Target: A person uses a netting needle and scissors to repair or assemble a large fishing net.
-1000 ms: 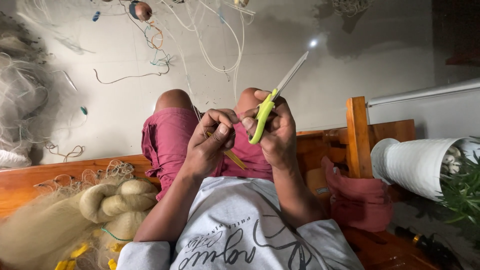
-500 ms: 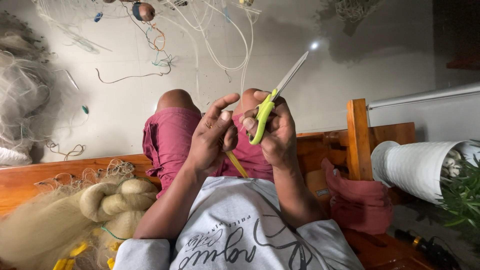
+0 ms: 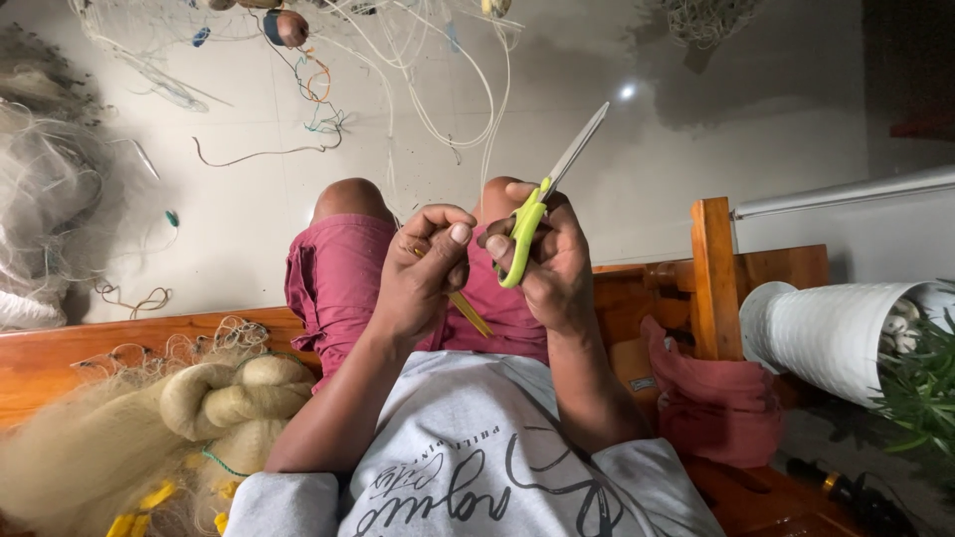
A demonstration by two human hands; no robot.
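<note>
Scissors (image 3: 542, 199) x1 (green grip), clenched in R hand (image 3: 552, 264) | L hand (image 3: 423, 273) pinching 1 yellow needle (image 3: 470, 313)

1. A small pale label (image 3: 642, 383) sits on the wooden bench just left of the red cloth (image 3: 711, 403). It is a flat rectangle, whitish grey; its marks are too small to tell.
2. The grey shirt (image 3: 477, 467) bears dark script lettering across the chest, at the bottom middle of the view.
3. No packages, signs or screens show.
</note>
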